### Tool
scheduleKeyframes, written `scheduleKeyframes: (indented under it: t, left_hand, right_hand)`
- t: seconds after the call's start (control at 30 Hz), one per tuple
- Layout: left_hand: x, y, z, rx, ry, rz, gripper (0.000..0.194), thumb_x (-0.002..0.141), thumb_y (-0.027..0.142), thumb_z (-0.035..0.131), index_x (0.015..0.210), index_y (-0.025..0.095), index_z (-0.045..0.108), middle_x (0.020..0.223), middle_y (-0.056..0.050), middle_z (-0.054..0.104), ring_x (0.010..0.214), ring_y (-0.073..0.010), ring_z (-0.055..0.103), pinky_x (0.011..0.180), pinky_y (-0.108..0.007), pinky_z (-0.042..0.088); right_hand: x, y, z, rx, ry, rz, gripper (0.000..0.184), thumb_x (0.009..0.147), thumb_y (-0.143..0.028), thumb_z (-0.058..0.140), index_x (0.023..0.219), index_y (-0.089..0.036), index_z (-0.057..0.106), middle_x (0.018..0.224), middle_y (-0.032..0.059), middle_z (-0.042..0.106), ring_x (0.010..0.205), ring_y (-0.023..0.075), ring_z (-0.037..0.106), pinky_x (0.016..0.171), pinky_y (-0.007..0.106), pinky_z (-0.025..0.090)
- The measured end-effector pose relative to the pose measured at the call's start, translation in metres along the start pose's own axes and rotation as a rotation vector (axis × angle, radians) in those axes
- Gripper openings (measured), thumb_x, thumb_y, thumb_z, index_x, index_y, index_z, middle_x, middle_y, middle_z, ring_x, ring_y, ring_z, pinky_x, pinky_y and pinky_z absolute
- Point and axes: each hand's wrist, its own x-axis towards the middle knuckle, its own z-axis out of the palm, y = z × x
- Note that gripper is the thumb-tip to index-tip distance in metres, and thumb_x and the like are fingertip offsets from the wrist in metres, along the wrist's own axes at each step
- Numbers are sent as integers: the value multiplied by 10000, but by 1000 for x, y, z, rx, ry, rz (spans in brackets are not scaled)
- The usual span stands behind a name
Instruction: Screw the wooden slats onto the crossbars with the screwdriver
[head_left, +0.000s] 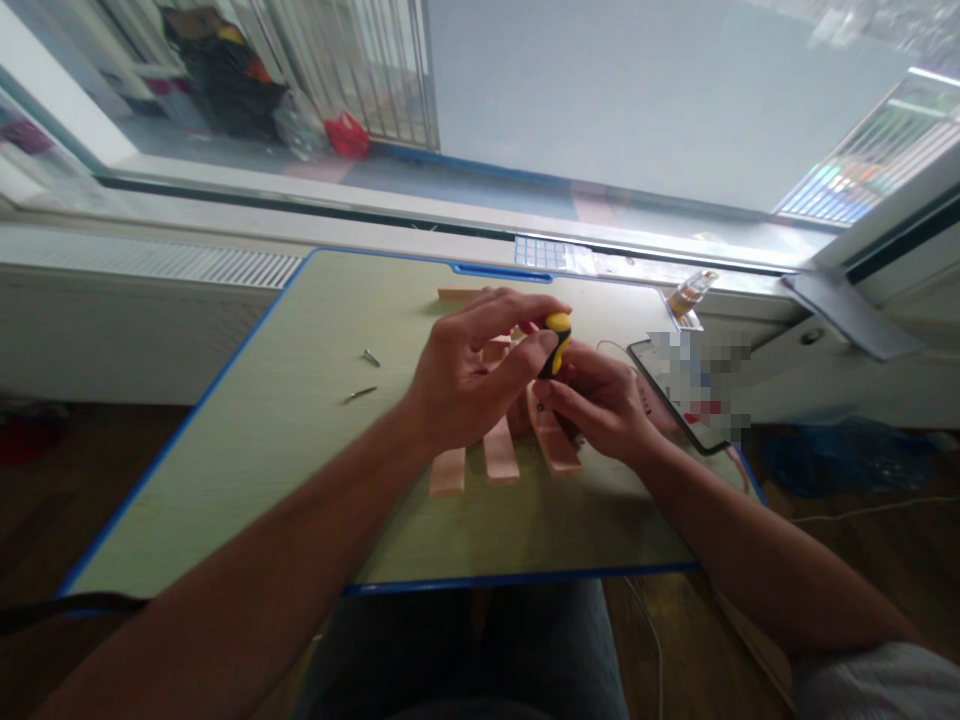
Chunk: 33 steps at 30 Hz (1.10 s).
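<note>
My left hand (480, 365) is closed round the yellow and black handle of a stubby screwdriver (556, 346), which stands nearly upright. Just below the handle, my right hand (604, 400) is pinched at the upper part of the right wooden slat (555, 445). What its fingertips hold is hidden. Beneath my hands, two more slats, a middle one (501, 455) and a left one (448, 473), point toward me. Crosspieces behind them are mostly covered by my fingers. Left of my hands, a screw (371, 357) and a thin pointed metal piece (360, 395) lie on the table.
The pale table (225, 440) has a blue edge. Another wooden strip (457, 294) lies behind my left hand. A tablet or phone (675, 395) rests at the right edge. A small bottle (691, 292) stands near the windowsill. A radiator (150, 300) is at left.
</note>
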Motion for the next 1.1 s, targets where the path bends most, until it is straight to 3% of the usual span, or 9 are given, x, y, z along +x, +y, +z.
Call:
scheduleKeyframes:
  t: [0.23, 0.4, 0.47, 0.6, 0.73, 0.87, 1.1]
  left_hand:
    - [-2, 4, 3, -30, 35, -19, 351, 893, 448, 971, 1168, 275, 838, 1115, -64, 848, 984, -227, 769, 917, -434, 661]
    - [-3, 1, 4, 33, 46, -17, 166, 974, 403, 880, 1037, 260, 823, 1065, -65, 843, 961, -225, 766, 868, -425, 662]
    - [-3, 1, 4, 55, 48, -10, 143, 983, 339, 842, 1100, 257, 832, 1048, -55, 841, 931, -208, 765, 869, -404, 658]
    - [-2, 4, 3, 46, 48, 41, 326, 965, 265, 808, 1290, 273, 825, 1072, -40, 839, 908, -191, 765, 869, -382, 661]
    - [0, 3, 1, 45, 21, 137, 262, 950, 374, 914, 1186, 285, 845, 1121, -55, 852, 955, -205, 764, 899, -400, 654]
    - [-1, 1, 1, 118, 73, 105, 287, 959, 509, 915, 1100, 282, 811, 1059, -44, 831, 922, -205, 758, 886, -404, 624]
    - [-1, 4, -3, 226, 87, 177, 266, 1010, 493, 862, 1115, 263, 779, 998, -34, 803, 908, -199, 739, 908, -404, 612]
  right_hand:
    - [-2, 2, 4, 11, 55, -15, 375, 943, -462, 941, 937, -246, 634, 790, -48, 530, 660, 119, 421, 578, 283, 366]
    - [-1, 8, 3, -27, 73, -9, 399, 907, -473, 976, 945, -248, 649, 805, -43, 559, 672, 126, 454, 600, 296, 414]
    - [-1, 9, 3, -34, 90, -15, 393, 907, -467, 977, 939, -249, 652, 794, -46, 561, 662, 124, 451, 596, 300, 410]
    - [-1, 7, 6, -11, 94, -35, 391, 922, -428, 962, 893, -253, 614, 755, -61, 533, 632, 112, 422, 579, 297, 388]
    - [2, -3, 7, -97, 97, -83, 355, 935, -338, 930, 842, -254, 598, 706, -74, 518, 609, 105, 412, 551, 283, 348]
    - [4, -7, 6, -168, 81, -80, 410, 911, -410, 950, 787, -257, 591, 677, -73, 493, 619, 117, 396, 563, 294, 360]
    - [1, -4, 1, -50, 0, -10, 250, 986, -449, 899, 1057, -229, 804, 779, -28, 567, 695, 141, 466, 619, 316, 373]
